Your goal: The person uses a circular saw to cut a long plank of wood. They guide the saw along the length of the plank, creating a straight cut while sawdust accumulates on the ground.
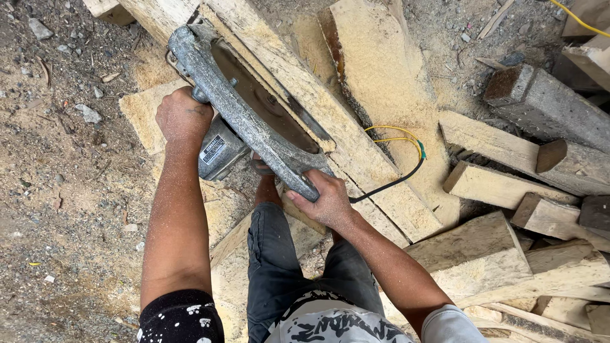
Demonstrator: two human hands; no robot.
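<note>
Both hands are clenched on the circular saw [244, 117]: left hand [183, 116] at its motor side, right hand [325, 201] gripping its near handle end.

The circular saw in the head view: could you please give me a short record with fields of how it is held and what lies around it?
tool: grey circular saw resting on a long plank
left hand: wrapped around the saw's front handle
right hand: gripping the rear end of the saw's guard
cable: black and yellow cable looping across the plank to the right
surroundings: sawdust on the wood, a pile of offcut wood blocks at right, gravel ground at left
</note>
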